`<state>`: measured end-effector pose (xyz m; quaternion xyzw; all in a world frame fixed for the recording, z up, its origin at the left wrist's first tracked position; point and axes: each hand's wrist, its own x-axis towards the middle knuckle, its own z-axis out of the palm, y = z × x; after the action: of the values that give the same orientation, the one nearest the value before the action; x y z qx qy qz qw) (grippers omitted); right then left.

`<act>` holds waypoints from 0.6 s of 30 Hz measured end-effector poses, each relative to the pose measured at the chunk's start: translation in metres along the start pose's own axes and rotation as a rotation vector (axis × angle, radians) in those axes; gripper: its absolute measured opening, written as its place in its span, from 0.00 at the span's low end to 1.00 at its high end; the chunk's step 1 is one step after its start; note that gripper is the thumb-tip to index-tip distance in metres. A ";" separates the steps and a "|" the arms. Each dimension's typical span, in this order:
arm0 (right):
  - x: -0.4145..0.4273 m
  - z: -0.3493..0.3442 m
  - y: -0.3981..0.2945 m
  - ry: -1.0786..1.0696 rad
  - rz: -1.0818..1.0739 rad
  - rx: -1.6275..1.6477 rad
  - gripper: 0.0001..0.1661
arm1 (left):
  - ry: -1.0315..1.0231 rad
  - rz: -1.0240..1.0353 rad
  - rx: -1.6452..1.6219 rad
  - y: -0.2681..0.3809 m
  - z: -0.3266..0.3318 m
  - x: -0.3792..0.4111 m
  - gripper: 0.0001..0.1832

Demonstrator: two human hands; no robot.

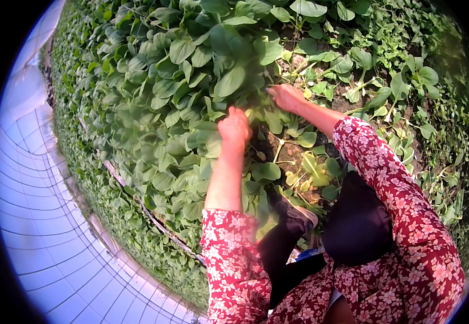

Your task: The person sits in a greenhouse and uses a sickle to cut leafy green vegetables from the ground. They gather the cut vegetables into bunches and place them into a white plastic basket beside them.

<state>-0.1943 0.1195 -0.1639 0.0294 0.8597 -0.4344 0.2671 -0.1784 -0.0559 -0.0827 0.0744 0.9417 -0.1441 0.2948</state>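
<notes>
Both of my hands reach into a dense bed of leafy green vegetable plants (pixel 230 81). My left hand (pixel 235 124) is curled at the edge of the standing leaves; its fingertips meet the foliage, and what they hold is hidden. To its right and a little farther away, my right hand (pixel 285 97) is bent low beside the stems. A small pale bluish tip shows at its fingers, too small to identify. Blurred leaves lie between the two hands. Below them, a cut or pulled plant with a pale stem base (pixel 281 141) rests on brown soil (pixel 293 153).
Loose and yellowing leaves (pixel 311 172) lie near my shoe (pixel 299 212) and bent knee. Scattered plants and low weeds (pixel 453 121) cover the ground at right. A narrow strip (pixel 153 218) crosses the bed at lower left. Beyond it curves the greenhouse's translucent wall (pixel 40 210).
</notes>
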 end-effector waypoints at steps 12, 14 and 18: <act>-0.012 0.001 0.005 0.031 0.005 -0.012 0.10 | -0.016 0.002 0.063 0.004 0.006 -0.002 0.15; -0.014 0.004 0.013 0.022 -0.051 -0.055 0.17 | -0.037 -0.005 0.060 0.000 0.008 -0.005 0.16; -0.023 0.007 0.033 0.313 -0.220 0.042 0.16 | 0.087 0.083 -0.004 0.004 -0.002 -0.014 0.20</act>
<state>-0.1625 0.1383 -0.1805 0.0081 0.8796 -0.4688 0.0803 -0.1668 -0.0521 -0.0738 0.1188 0.9500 -0.1267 0.2595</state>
